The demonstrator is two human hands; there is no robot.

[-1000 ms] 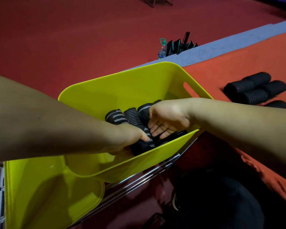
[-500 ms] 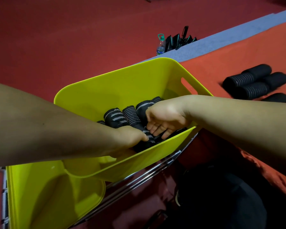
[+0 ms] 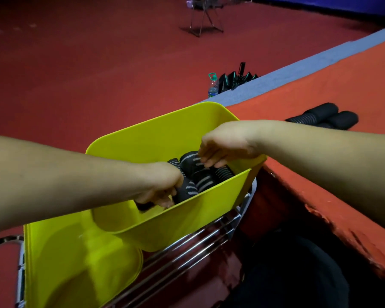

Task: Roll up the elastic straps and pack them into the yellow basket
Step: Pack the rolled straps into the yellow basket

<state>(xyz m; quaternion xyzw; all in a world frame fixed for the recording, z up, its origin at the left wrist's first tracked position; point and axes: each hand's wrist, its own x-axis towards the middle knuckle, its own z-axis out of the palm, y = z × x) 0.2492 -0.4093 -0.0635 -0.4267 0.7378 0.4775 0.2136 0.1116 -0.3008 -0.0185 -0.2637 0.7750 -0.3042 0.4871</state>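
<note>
Rolls (image 3: 195, 174) are lying packed in the basket (image 3: 165, 132). Left hand (image 3: 162, 187) is gripping one roll at the near wall; right hand (image 3: 222, 147), fingers loosely curled, is touching another. Better to wedge each snugly so none unwinds. More rolls (image 3: 325, 117) are waiting right of the basket on the orange mat (image 3: 298, 96); red floor (image 3: 76, 63) is lying beyond.

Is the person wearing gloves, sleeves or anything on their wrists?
No. The left hand and right hand are both bare, without gloves. Both forearms are uncovered as far as the picture shows, with no sleeve, watch, band or ring visible.
</note>
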